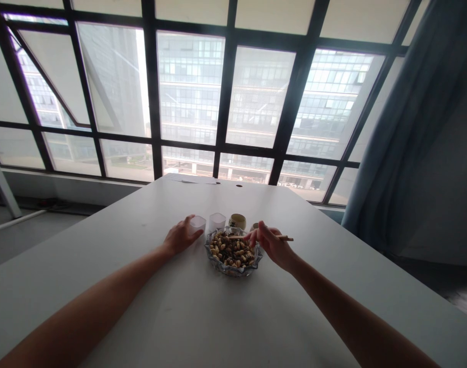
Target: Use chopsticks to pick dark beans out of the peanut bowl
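Note:
A scalloped glass bowl full of mixed nuts and seeds stands on the white table. My right hand is closed around a pair of wooden chopsticks, whose tips reach left over the back part of the bowl. Whether the tips pinch anything is too small to tell. My left hand grips a translucent white plastic cup just left of the bowl. A second such cup stands beside it. Behind the bowl is a greenish ceramic cup with a dark pattern; another cup is partly hidden by my right hand.
The long white table runs up to a large gridded window. Sheets of paper lie at its far end near two dark holes. A blue-grey curtain hangs on the right. At the far left is a white table leg.

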`<state>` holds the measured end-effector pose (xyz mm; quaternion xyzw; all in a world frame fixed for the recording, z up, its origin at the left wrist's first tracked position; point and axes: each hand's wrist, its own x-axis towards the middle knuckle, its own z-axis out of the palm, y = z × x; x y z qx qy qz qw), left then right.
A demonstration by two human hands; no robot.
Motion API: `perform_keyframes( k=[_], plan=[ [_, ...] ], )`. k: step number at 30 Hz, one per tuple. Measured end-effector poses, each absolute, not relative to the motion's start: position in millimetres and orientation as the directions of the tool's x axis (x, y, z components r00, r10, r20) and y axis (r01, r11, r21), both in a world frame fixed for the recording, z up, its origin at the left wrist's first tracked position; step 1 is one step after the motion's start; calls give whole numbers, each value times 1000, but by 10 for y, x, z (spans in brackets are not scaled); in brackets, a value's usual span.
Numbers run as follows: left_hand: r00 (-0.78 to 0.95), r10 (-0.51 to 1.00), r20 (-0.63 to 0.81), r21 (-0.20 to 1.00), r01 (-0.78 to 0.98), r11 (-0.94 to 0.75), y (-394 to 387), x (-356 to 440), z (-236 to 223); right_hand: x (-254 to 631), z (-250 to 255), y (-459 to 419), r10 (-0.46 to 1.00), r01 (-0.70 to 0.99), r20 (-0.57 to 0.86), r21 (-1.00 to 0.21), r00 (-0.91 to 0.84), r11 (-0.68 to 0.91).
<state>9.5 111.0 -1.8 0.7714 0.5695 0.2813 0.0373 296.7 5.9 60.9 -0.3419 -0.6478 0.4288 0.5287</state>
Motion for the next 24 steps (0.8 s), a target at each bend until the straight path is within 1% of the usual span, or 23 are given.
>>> perform_keyframes(
  k=[8,15,24],
  plan=[
    [195,890,411,392,844,-366,1146,83,-59,2937,704,-2,929,150,318,-926,-189,347],
    [201,894,400,374,855,-360,1144,78,-56,2996,721,27,935,76,328,-938,-134,339],
    [207,893,400,373,853,-364,1163,68,-74,3076,774,50,939,27,336,-942,70,335]
  ],
)
